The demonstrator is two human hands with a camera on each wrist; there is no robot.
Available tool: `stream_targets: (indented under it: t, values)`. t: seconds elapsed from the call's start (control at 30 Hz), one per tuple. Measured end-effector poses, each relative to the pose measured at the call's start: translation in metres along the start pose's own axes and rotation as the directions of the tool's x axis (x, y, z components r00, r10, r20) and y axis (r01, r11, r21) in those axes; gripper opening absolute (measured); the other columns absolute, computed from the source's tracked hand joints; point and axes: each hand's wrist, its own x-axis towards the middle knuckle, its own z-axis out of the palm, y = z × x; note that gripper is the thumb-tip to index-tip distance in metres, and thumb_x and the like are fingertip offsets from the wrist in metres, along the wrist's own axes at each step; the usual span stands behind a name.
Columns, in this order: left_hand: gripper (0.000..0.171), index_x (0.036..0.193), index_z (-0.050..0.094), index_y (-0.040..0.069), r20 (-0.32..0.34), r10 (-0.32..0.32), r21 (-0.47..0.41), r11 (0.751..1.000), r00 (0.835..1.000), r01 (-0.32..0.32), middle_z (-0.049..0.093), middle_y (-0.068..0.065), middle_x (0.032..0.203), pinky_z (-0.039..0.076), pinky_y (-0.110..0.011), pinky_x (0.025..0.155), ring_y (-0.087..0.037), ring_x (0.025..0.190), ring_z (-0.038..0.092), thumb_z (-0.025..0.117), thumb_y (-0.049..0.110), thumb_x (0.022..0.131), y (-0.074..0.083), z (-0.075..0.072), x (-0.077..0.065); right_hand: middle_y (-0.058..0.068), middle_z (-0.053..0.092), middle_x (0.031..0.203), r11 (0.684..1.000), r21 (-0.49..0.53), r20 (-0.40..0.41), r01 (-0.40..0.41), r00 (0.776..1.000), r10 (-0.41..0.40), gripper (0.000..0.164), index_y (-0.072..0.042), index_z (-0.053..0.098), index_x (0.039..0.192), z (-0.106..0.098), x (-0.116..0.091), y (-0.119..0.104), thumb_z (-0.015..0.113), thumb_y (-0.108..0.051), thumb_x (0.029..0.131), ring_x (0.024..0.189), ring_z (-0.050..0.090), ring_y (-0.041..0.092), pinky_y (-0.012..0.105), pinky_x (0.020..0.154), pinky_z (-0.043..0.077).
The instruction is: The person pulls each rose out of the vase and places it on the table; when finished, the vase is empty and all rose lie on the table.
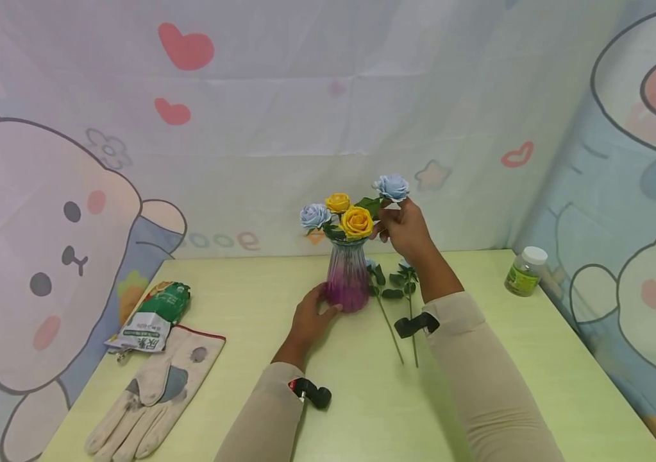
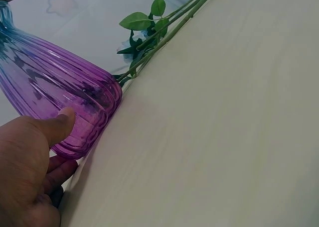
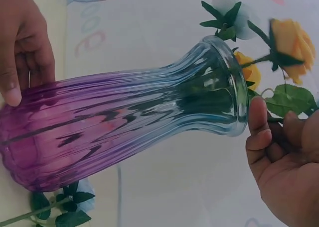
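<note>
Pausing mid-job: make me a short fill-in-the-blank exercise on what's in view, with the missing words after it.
1. The left hand touches a ridged glass ____.
2. The right hand holds a flower coloured ____.
3. The head view shows ____ yellow flowers.
4. The jar has a lid coloured ____.

Missing words: vase; light blue; two; white.

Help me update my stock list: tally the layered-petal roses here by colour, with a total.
Yellow layered-petal roses: 2, both in the ribbed purple-and-blue glass vase
Light-blue layered-petal roses: 4, one in the vase, one held by the right hand, two lying on the pale-yellow flat-topped table
Total: 6
</note>
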Motion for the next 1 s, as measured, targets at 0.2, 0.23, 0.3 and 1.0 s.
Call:
stream_targets:
  t: [0.2, 0.23, 0.3, 1.0]
  values:
    - [0.072, 0.163, 0.047, 0.002, 0.015, -0.009, 0.008, 1.0, 1.0, 0.008, 0.06, -0.02, 0.16, 0.034, -0.057, 0.134, -0.039, 0.156, 0.051, 0.076, 0.029, 0.104, -0.001, 0.0, 0.001, 0.021, 0.068, 0.118, 0.995, -0.057, -0.02, 0.077, 0.997, -0.078, 0.021, -0.002, 0.042, 0.134, 0.002, 0.0, -0.001, 0.043, -0.016, 0.119, 0.073, 0.069, 0.01, 0.026, 0.062, 0.056]
    - [0.072, 0.163, 0.046, 0.002, 0.017, -0.011, 0.008, 1.0, 1.0, 0.011, 0.06, -0.02, 0.16, 0.034, -0.057, 0.135, -0.039, 0.156, 0.051, 0.076, 0.029, 0.104, 0.0, -0.001, 0.001, 0.023, 0.068, 0.118, 0.993, -0.082, -0.017, 0.09, 0.996, -0.092, 0.021, -0.003, 0.04, 0.133, 0.002, 0.0, -0.001, 0.04, -0.018, 0.12, 0.072, 0.069, 0.01, 0.026, 0.061, 0.056]
    - [0.072, 0.163, 0.046, 0.002, 0.018, -0.013, 0.008, 1.0, 1.0, 0.013, 0.06, -0.02, 0.16, 0.034, -0.057, 0.135, -0.039, 0.156, 0.051, 0.076, 0.029, 0.104, 0.0, -0.001, 0.001, 0.025, 0.069, 0.113, 0.986, -0.122, -0.021, 0.112, 0.993, -0.115, 0.021, -0.004, 0.037, 0.132, 0.002, 0.0, -0.003, 0.037, -0.022, 0.121, 0.069, 0.069, 0.011, 0.026, 0.06, 0.056]
    - [0.07, 0.161, 0.048, -0.001, 0.007, 0.012, 0.024, 1.0, 1.0, -0.012, 0.061, -0.022, 0.158, 0.036, -0.058, 0.133, -0.041, 0.155, 0.052, 0.076, 0.029, 0.104, -0.003, -0.004, -0.001, -0.01, 0.082, 0.103, 0.963, 0.11, -0.265, 0.244, 0.942, -0.208, 0.013, 0.001, 0.064, 0.1, 0.011, -0.005, 0.012, 0.064, -0.007, 0.11, 0.1, 0.077, 0.014, 0.024, 0.087, 0.056]
